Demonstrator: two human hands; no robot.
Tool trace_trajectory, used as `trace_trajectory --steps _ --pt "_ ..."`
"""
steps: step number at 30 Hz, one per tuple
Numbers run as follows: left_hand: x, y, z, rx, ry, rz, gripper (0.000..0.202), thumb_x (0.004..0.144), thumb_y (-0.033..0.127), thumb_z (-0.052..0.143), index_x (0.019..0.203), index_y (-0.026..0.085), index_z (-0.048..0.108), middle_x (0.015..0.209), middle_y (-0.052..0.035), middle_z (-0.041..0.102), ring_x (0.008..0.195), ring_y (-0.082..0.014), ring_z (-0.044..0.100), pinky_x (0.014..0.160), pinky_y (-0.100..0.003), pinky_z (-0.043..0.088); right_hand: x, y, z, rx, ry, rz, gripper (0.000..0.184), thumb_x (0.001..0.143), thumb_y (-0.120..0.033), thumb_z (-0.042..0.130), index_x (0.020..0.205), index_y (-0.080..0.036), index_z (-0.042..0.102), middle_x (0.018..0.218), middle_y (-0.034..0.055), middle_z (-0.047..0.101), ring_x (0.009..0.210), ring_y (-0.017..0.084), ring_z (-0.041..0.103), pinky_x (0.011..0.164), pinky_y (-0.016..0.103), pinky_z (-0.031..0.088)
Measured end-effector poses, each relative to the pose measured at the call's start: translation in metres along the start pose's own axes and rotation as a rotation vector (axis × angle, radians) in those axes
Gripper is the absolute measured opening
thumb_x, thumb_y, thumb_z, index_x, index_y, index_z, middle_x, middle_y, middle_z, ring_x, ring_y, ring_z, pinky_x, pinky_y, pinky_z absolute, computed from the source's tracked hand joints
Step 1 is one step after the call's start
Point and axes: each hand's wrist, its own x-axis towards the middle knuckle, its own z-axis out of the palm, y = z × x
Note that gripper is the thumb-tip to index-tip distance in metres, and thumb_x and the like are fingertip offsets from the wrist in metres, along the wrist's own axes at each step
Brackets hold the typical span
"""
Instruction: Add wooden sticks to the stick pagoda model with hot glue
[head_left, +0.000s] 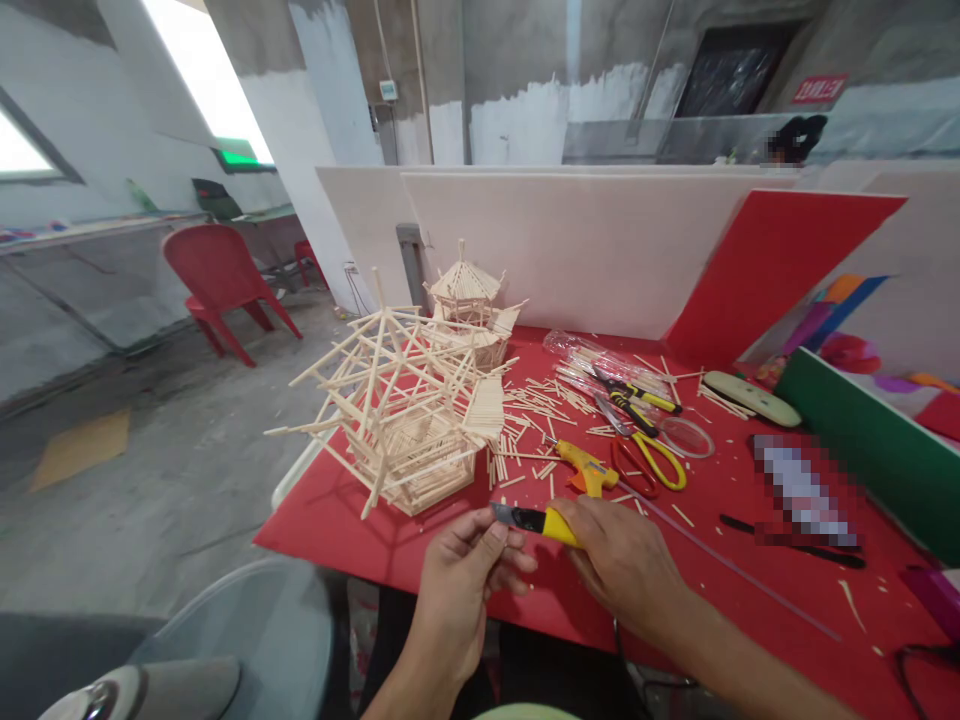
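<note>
My right hand (619, 555) grips a utility knife (559, 524) with a yellow and black handle, its grey blade pointing left. At the blade's tip, my left hand (476, 560) is closed, thumb against fingers; whatever it pinches is too small to make out. Just beyond the left hand stands a pavilion frame (397, 400) of thin wooden sticks, its roof open and some sticks jutting out. A smaller stick pavilion (466, 290) with a covered roof sits behind it. A yellow glue gun (586, 465) lies right past the knife.
Loose cut sticks (540, 400) litter the red tabletop (480, 555). Scissors (660, 460), pliers (649, 398), a clear tape ring (686, 438) and a long glue stick (735, 562) lie to the right. White boards (562, 250) close off the back; a round bin (262, 620) stands at lower left.
</note>
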Motion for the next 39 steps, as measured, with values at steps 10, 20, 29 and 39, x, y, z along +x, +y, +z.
trace_trajectory --steps 10,20,29,39 --pt "-0.002 -0.001 -0.003 0.07 -0.021 0.014 0.029 0.061 0.03 0.083 0.071 0.012 0.064 0.064 -0.0051 0.068 0.047 -0.0112 0.06 0.037 -0.016 0.041 0.0 0.0 0.002 0.014 0.031 -0.028 0.027 0.093 -0.022 0.038 0.109 -0.015 0.059 0.088 0.0098 0.067 0.073 0.018 0.06 0.065 0.028 0.043" --pt "-0.004 0.011 -0.005 0.044 -0.092 -0.063 0.027 0.062 0.03 0.084 0.076 0.011 0.07 0.054 -0.0008 0.062 0.039 -0.0055 0.049 0.034 -0.014 0.038 0.004 0.004 -0.003 0.097 0.044 -0.023 0.029 0.089 -0.02 0.041 0.112 -0.017 0.058 0.091 0.0095 0.068 0.079 0.021 0.063 0.068 0.031 0.045" --pt "0.007 0.046 -0.001 0.029 0.081 -0.002 0.03 0.055 0.019 0.086 0.079 0.011 0.071 0.07 -0.0047 0.07 0.059 -0.0147 0.067 0.041 -0.017 0.052 -0.006 0.114 0.0 -0.304 -0.086 0.582 0.042 0.097 -0.041 0.031 0.122 -0.017 0.054 0.099 0.0133 0.067 0.071 0.025 0.066 0.049 0.032 0.042" --pt "0.011 0.075 0.006 0.218 0.142 0.04 0.025 0.067 0.026 0.076 0.055 0.014 0.058 0.042 0.003 0.054 0.027 -0.0066 0.045 0.023 -0.014 0.034 -0.081 0.195 0.024 -0.46 -0.139 0.617 0.037 0.09 -0.048 0.043 0.095 -0.022 0.069 0.078 0.0182 0.065 0.07 0.037 0.064 0.052 0.045 0.041"
